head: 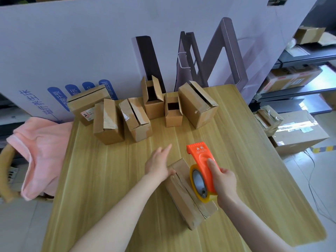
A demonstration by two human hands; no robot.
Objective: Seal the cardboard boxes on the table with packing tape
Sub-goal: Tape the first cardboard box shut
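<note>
A small cardboard box [183, 199] lies near the front of the wooden table [101, 179], its flaps closed along a centre seam. My left hand [159, 165] rests on the box's far left corner, fingers stretched forward and the thumb on the box edge. My right hand [224, 180] grips an orange tape dispenser [202, 160] with a yellowish tape roll [198, 182], held over the right side of the box. Its toothed end points away from me. Several more small boxes [138, 113] stand in a row at the back, some with open flaps.
A large white printed cardboard sheet [91, 42] stands behind the table. A pink cloth [40, 148] hangs over a chair at the left. Shelves with boxes [294, 79] and floor cartons [298, 135] fill the right side.
</note>
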